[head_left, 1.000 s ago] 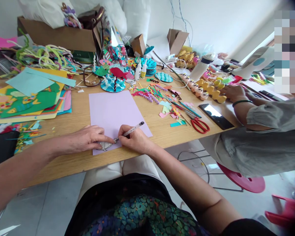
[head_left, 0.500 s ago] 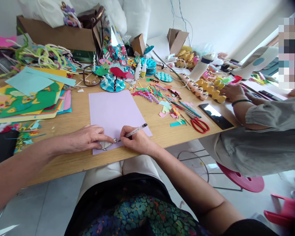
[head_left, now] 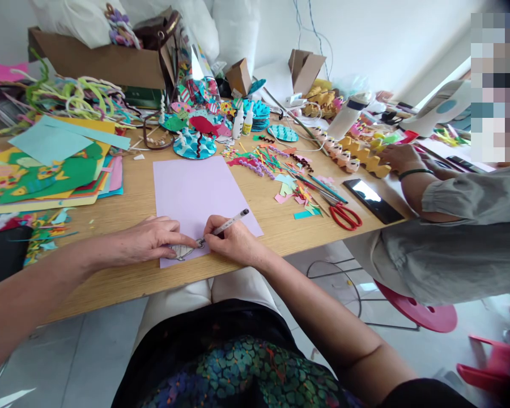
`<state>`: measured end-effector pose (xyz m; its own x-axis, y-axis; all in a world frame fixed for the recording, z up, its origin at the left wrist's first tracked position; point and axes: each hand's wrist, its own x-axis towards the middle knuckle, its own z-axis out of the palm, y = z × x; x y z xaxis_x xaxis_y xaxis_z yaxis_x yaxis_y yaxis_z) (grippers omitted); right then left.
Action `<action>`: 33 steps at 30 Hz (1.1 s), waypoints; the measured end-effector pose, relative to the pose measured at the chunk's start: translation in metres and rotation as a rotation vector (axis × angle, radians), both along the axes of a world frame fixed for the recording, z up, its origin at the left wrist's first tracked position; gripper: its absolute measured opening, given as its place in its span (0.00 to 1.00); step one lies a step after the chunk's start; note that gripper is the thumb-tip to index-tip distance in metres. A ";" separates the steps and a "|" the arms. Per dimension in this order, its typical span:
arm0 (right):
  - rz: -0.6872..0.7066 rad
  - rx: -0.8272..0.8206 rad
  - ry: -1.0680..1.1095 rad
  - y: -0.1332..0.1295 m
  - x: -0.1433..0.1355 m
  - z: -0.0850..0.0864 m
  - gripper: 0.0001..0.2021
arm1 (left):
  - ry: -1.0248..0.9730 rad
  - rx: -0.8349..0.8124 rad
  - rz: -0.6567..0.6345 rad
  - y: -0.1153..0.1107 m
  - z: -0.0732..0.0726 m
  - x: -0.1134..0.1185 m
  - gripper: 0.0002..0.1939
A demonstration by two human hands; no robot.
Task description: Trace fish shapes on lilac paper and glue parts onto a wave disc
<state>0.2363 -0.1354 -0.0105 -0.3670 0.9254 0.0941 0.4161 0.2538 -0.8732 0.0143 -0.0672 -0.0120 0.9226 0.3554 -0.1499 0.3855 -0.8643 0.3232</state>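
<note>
A sheet of light purple paper (head_left: 195, 195) lies near the table's front edge. On its lower part is a small fish-shaped piece (head_left: 182, 251) with dark outlines. My left hand (head_left: 155, 241) rests over the left side of the paper, fingers apart, its fingertips pressing on the fish shape. My right hand (head_left: 229, 241) is closed around a pen (head_left: 233, 220), whose tip is at the right end of the fish shape, partly hidden by the fingers.
Colored paper sheets (head_left: 55, 164) are stacked at the left. Paper scraps, red-handled scissors (head_left: 345, 216) and a phone (head_left: 373, 201) lie to the right. Glue bottles (head_left: 238, 121) stand behind the sheet beside a blue decorated base (head_left: 194, 145). Another person's hand (head_left: 402, 157) rests farther right.
My right hand and the pen have shifted slightly left, toward the fish shape. My left hand stays in place.
</note>
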 end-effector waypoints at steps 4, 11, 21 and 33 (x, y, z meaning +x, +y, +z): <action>-0.009 0.013 0.005 0.000 0.000 0.000 0.04 | 0.029 0.009 0.003 -0.002 0.003 0.001 0.17; -0.046 -0.009 -0.026 0.000 0.001 0.001 0.04 | 0.041 0.018 -0.004 -0.003 0.007 0.003 0.18; -0.097 -0.016 -0.043 0.000 -0.001 0.001 0.04 | 0.000 -0.011 0.016 -0.002 0.002 0.000 0.16; -0.119 0.006 -0.043 0.002 -0.003 -0.004 0.03 | -0.005 0.006 0.013 -0.002 -0.002 -0.002 0.17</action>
